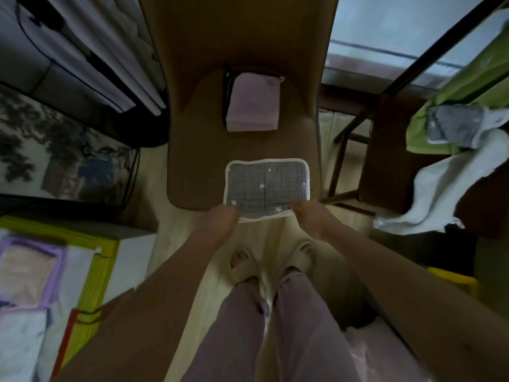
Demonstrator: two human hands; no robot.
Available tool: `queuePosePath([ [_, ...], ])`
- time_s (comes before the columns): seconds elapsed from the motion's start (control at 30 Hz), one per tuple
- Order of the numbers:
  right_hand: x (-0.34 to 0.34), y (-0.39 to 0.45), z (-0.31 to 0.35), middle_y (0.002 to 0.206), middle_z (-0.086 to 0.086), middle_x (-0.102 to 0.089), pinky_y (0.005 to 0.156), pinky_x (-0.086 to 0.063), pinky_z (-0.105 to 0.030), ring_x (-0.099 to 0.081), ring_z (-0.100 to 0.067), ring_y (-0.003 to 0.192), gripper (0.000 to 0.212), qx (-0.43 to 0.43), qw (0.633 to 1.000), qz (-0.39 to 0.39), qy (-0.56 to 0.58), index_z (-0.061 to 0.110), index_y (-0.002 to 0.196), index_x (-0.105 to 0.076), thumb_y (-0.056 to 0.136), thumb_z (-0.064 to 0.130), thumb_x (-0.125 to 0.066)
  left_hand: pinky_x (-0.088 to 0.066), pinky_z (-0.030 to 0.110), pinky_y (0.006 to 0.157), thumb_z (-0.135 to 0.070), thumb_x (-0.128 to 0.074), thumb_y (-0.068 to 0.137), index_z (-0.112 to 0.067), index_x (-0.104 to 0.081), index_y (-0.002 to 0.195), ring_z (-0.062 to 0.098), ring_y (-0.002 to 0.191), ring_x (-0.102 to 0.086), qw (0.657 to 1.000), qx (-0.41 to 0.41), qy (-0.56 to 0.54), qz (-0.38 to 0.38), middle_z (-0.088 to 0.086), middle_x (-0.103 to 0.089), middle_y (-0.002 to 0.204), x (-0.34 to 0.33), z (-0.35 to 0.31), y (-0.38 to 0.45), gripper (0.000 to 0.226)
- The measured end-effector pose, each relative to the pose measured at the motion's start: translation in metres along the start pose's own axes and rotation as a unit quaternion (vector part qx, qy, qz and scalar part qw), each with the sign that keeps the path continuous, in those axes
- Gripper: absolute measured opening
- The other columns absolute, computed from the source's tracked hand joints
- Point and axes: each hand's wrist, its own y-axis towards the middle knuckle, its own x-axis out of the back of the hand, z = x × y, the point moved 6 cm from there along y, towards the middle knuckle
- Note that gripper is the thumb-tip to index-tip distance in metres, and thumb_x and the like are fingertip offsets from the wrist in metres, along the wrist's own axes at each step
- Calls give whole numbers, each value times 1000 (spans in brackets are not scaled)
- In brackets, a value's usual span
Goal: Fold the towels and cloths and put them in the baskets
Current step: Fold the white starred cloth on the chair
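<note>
A grey checked cloth (265, 186) with white stars and a white border lies folded on the front of a brown chair seat (192, 161). My left hand (223, 219) pinches its near left corner and my right hand (307, 216) pinches its near right corner. Farther back on the seat rests a folded pink towel (252, 103) on something dark. To the right, another grey cloth (454, 124) and a white towel (440, 188) hang over a green cloth (468, 75) on a second chair. At the left stands a purple basket (59, 260) with a peach towel (24, 274) inside.
A yellow-edged box (102, 260) holds the baskets at the lower left. A dark screen or picture (63, 164) leans at the left. A second dark wooden chair (385, 150) stands at the right. My feet in pale slippers (271, 263) stand on the light floor before the chair.
</note>
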Motion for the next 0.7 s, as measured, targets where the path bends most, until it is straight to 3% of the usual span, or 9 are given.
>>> queuePosePath([
  [0.13, -10, 1, -11, 121, -12, -62, 83, -44, -27, -59, -26, 106, 32, 33, 999, -20, 27, 14, 127, -58, 99, 11, -42, -49, 35, 76, -22, -43, 99, -13, -66, 105, 30, 95, -62, 999, -2, -45, -11, 14, -66, 105, -9, 4, 4, 26],
  [0.3, 17, 24, -28, 96, -11, -67, 70, -52, -34, -61, -21, 80, 28, -28, 995, -100, 0, 10, 111, -61, 102, 25, -40, -42, 28, 61, -33, -51, 96, -17, -66, 91, 20, 76, -62, 977, 47, -183, -102, 3, -63, 83, 30, 20, 30, 23],
  [0.4, 38, 47, -33, 84, -3, -60, 55, -40, -23, -54, -13, 67, 28, -57, 984, -166, -8, 11, 104, -61, 102, 29, -40, -45, 28, 57, -37, -56, 93, -14, -68, 87, 15, 67, -60, 940, 70, -304, -138, 3, -64, 78, 42, 31, 60, 26],
  [0.5, 46, 66, -37, 77, 2, -53, 51, -28, -17, -43, -5, 59, 24, -64, 975, -210, -26, 14, 97, -59, 102, 29, -40, -50, 32, 64, -38, -58, 92, -18, -68, 96, 15, 72, -61, 909, 95, -367, -170, 1, -66, 85, 38, 35, 83, 22],
  [0.6, 43, 84, -43, 74, 3, -53, 52, -27, -18, -42, -2, 58, 22, -69, 971, -227, -33, 19, 87, -53, 101, 29, -40, -45, 28, 67, -39, -59, 91, -15, -69, 105, 15, 80, -60, 899, 114, -366, -211, -1, -65, 91, 28, 39, 103, 30],
  [0.7, 38, 100, -52, 73, 0, -54, 58, -32, -24, -50, -13, 63, 23, -71, 967, -240, -47, 20, 80, -48, 101, 29, -42, -42, 25, 64, -40, -59, 91, -14, -68, 101, 13, 77, -59, 892, 125, -370, -229, 0, -63, 89, 21, 40, 116, 29],
])
